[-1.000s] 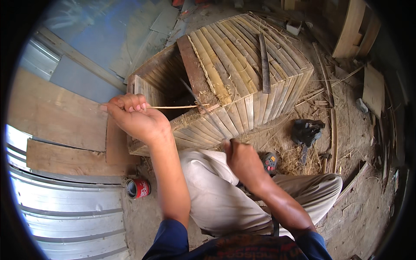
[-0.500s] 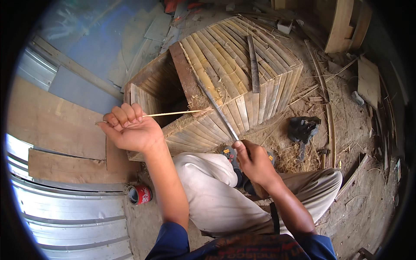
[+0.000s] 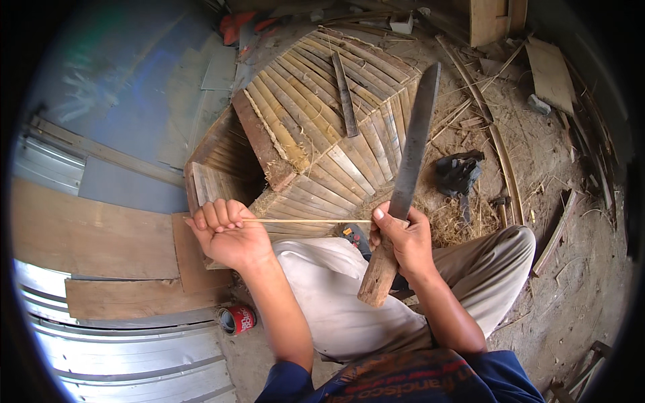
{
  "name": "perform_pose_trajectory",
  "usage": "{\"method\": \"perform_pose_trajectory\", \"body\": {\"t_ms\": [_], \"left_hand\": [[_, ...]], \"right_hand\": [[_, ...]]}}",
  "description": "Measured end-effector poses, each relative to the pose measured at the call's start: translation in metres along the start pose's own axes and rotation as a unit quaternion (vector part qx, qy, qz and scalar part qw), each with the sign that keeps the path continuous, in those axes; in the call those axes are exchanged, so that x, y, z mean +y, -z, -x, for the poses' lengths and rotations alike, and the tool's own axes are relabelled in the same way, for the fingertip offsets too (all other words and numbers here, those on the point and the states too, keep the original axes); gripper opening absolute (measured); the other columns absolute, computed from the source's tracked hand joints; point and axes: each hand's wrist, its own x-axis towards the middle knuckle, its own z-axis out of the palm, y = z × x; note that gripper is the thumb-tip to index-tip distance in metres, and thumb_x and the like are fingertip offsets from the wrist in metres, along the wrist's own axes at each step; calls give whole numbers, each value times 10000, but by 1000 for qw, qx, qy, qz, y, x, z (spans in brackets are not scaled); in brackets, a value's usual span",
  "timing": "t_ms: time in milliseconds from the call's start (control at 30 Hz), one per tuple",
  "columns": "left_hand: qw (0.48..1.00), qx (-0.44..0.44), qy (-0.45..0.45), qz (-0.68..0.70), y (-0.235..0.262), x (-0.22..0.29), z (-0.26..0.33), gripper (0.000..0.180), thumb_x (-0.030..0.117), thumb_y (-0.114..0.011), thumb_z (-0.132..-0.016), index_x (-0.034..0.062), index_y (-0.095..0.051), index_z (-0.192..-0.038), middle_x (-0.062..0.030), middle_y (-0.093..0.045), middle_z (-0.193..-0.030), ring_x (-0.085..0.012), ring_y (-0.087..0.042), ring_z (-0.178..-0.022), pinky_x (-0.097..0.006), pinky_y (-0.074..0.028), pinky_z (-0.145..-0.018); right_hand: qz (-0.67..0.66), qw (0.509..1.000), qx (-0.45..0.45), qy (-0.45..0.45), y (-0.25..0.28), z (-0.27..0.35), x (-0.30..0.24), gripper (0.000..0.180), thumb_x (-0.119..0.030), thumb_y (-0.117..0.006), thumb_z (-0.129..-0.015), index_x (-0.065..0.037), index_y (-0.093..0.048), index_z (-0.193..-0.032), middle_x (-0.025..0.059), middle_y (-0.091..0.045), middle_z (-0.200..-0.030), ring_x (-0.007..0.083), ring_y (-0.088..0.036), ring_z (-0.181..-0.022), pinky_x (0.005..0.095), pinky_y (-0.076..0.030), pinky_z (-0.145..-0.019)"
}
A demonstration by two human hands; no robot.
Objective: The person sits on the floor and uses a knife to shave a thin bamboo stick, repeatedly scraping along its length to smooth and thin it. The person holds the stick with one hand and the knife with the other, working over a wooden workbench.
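Nearest the camera, above the person's lap in pale trousers (image 3: 336, 295), the left hand (image 3: 225, 235) is curled into a fist, pinching one end of a thin bamboo sliver (image 3: 306, 221) that runs level toward the right hand (image 3: 402, 240). That hand is wrapped tight around the wooden handle of a long knife (image 3: 406, 181), thumb pressed at the sliver's other end, with the dark blade pointing up and away. Low on the left, a red can (image 3: 240, 319) lies on the ground beside wooden boards (image 3: 94, 238) and corrugated metal sheeting (image 3: 127, 359). Beyond the hands stands a bamboo-slat structure (image 3: 322, 127) with a flat dark strip lying on top. Right of it, a dark lump (image 3: 457, 173) sits on the shaving-strewn dirt.
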Motion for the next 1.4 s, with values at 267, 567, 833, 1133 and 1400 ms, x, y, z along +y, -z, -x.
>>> {"method": "perform_pose_trajectory", "body": {"t_ms": [267,567,833,1133,1400], "left_hand": [[983,-12,-39,-179,19,-17,32,211,252,-495,-1065,63,-538,-1148,-31,-497,-872,-177,-456,-810,-334,-392,-768],[717,20,-269,-642,-19,-14,32,366,166,-502,-1049,-18,-516,-1365,-112,-550,-1347,-213,-511,-1245,-374,-409,-1048],[357,-421,37,-833,-62,-29,39,183,51,-606,-953,15,-716,-1094,-155,-691,-1116,-324,-647,-1086,-404,-478,-977],[403,-350,218,-817,-39,-36,61,224,-1,-641,-955,18,-733,-1158,-116,-745,-865,-174,-708,-709,-293,-529,-632],[417,-304,426,-743,-5,-26,91,215,101,-554,-1041,29,-701,-1180,-39,-665,-708,-64,-493,-546,-263,-397,-512]], "right_hand": [[-41,997,48,47,31,3,-15,203,-97,-759,-927,-26,-625,-1062,48,-629,-844,141,-614,-682,315,-539,-624],[-42,994,79,56,69,-4,-32,215,-39,-776,-902,-1,-635,-1061,54,-651,-866,132,-627,-701,295,-532,-642],[-37,997,52,50,90,-8,-40,247,-50,-798,-882,-1,-641,-1066,45,-658,-856,123,-623,-691,289,-535,-635],[-81,991,65,81,115,-16,-39,252,-106,-790,-900,-23,-630,-1076,33,-618,-826,128,-603,-676,308,-547,-634],[-73,987,121,77,132,-27,-32,253,-98,-799,-893,-24,-646,-1079,35,-647,-839,122,-624,-703,297,-549,-644]]}}
